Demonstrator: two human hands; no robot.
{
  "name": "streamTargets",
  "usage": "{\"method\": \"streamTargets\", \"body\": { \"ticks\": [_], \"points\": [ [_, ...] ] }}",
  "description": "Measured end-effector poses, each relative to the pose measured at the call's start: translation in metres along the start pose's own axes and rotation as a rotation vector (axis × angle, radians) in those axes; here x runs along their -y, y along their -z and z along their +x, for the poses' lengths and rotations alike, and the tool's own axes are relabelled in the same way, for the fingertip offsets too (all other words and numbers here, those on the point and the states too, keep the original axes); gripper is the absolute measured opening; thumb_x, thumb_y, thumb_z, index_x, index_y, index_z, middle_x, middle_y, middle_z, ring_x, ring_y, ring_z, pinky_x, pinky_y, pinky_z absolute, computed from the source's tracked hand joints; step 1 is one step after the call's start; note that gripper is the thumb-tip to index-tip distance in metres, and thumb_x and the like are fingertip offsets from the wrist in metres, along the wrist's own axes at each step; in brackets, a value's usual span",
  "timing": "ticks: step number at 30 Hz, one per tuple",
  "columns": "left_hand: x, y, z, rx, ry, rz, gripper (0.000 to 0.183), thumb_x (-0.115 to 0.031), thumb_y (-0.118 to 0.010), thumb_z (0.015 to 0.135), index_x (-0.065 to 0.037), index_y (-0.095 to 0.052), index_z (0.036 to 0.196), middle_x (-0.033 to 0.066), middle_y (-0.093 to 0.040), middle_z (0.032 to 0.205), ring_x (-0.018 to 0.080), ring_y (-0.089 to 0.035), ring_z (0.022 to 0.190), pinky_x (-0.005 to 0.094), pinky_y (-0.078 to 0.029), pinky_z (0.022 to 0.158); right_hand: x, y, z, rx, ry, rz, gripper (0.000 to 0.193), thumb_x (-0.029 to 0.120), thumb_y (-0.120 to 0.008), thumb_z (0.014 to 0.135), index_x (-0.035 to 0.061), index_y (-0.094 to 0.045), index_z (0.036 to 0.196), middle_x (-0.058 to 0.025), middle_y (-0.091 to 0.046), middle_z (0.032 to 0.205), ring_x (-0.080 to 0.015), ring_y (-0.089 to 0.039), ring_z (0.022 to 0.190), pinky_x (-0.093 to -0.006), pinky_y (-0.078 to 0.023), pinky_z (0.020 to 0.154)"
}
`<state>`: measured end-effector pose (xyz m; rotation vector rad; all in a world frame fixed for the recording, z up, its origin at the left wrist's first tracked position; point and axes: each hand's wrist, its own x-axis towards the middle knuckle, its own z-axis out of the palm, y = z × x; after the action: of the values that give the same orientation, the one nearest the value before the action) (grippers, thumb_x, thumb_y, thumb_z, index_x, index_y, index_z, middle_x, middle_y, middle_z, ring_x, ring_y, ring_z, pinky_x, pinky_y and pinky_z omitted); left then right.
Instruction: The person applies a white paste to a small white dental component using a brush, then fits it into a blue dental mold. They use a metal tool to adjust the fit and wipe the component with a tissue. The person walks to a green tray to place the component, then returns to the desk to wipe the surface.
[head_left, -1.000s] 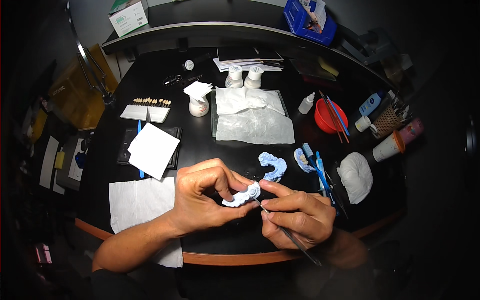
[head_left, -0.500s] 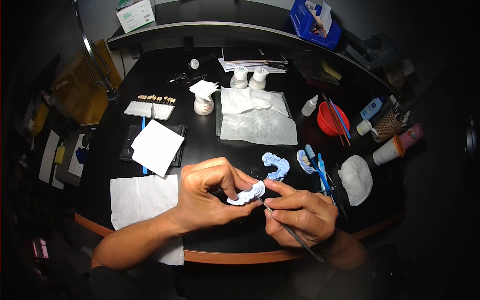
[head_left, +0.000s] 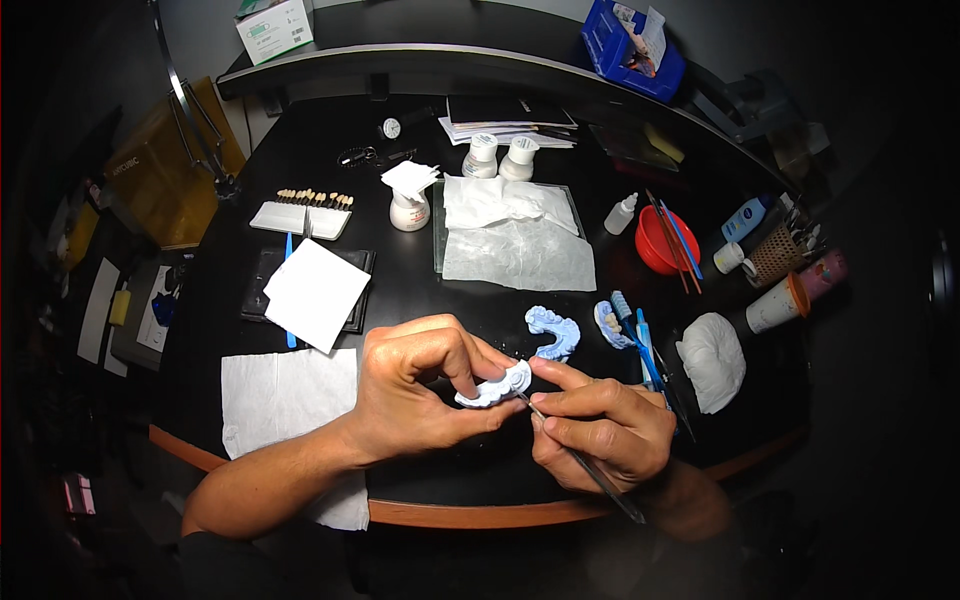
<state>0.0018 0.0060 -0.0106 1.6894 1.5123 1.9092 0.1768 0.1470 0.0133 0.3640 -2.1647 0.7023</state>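
Between the thumb and fingers of my left hand (head_left: 415, 385) is a pale, whitish-blue dental model (head_left: 490, 388), held above the black table. A slim metal dental carving tool (head_left: 592, 468) sits pen-like in my right hand (head_left: 610, 430), its tip against or very close to the model's right end. My right index fingertip rests near that same end. Just beyond the hands, a blue horseshoe-shaped dental model (head_left: 553, 335) lies on the table. Right of it stands a smaller blue model with tooth-coloured parts (head_left: 611, 325), beside a blue toothbrush (head_left: 628, 318).
A wad of white tissue (head_left: 712, 362) and a red bowl (head_left: 665, 245) with brushes across it stand to the right. Paper towels (head_left: 285, 395) lie at left, near a tooth shade guide (head_left: 300, 218). Tissue covers a glass slab (head_left: 437, 235) farther back; white-capped jars (head_left: 481, 158) stand behind it.
Both hands keep almost the same place and hold. The tool's tip has shifted very slightly at the model's right end, and the whole view has moved a touch.
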Motion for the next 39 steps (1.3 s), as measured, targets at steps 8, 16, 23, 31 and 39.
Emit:
{"method": "streamTargets", "body": {
  "ticks": [8,16,23,31,39],
  "points": [
    [0.0049,0.001,0.0007,0.006,0.01,-0.008,0.038,-0.001,-0.094,0.067,-0.005,-0.056,0.062,0.0131,-0.073,0.079,0.0236,-0.079,0.087,0.0286,-0.062,0.068,0.0001,0.0004,0.0009,0.058,0.024,-0.063,0.021,-0.008,-0.082,0.074,-0.0004,-0.073,0.091,-0.0191,-0.071,0.097,-0.0426,-0.076,0.096,-0.0355,-0.068,0.072],
    [0.0045,0.002,-0.0001,0.012,0.032,-0.007,0.04,-0.002,-0.096,0.067,-0.006,-0.056,0.063,0.0124,-0.071,0.079,0.0229,-0.078,0.087,0.0283,-0.063,0.07,-0.0018,-0.0003,-0.0003,0.071,0.073,-0.092,0.02,-0.009,-0.081,0.075,-0.0014,-0.072,0.091,-0.0201,-0.07,0.097,-0.0421,-0.077,0.093,-0.0376,-0.069,0.075],
    [0.0024,0.0071,-0.0001,0.013,0.034,-0.021,0.037,-0.001,-0.094,0.068,-0.005,-0.058,0.063,0.013,-0.073,0.08,0.0211,-0.078,0.086,0.0275,-0.063,0.07,0.0033,-0.0021,0.0037,0.041,0.009,-0.014,0.023,-0.008,-0.083,0.077,0.0004,-0.071,0.095,-0.0187,-0.071,0.096,-0.0408,-0.077,0.096,-0.0334,-0.068,0.071],
    [0.0009,0.0024,0.0035,0.013,0.01,0.008,0.036,-0.003,-0.094,0.067,-0.005,-0.058,0.063,0.0137,-0.074,0.08,0.022,-0.078,0.085,0.0291,-0.063,0.069,0.0026,0.0033,0.0008,0.056,-0.025,-0.014,0.023,-0.007,-0.084,0.076,0.0015,-0.072,0.094,-0.0171,-0.072,0.095,-0.041,-0.076,0.098,-0.0331,-0.068,0.072],
    [-0.0015,0.0024,0.0017,0.015,0.106,-0.035,0.044,-0.002,-0.097,0.064,-0.008,-0.054,0.064,0.0139,-0.072,0.08,0.0238,-0.078,0.086,0.0286,-0.061,0.071,-0.0003,0.0027,0.001,0.068,0.016,-0.05,0.021,-0.008,-0.083,0.076,0.0001,-0.071,0.091,-0.0181,-0.071,0.096,-0.0407,-0.076,0.097,-0.0355,-0.068,0.075]
  ]
}}
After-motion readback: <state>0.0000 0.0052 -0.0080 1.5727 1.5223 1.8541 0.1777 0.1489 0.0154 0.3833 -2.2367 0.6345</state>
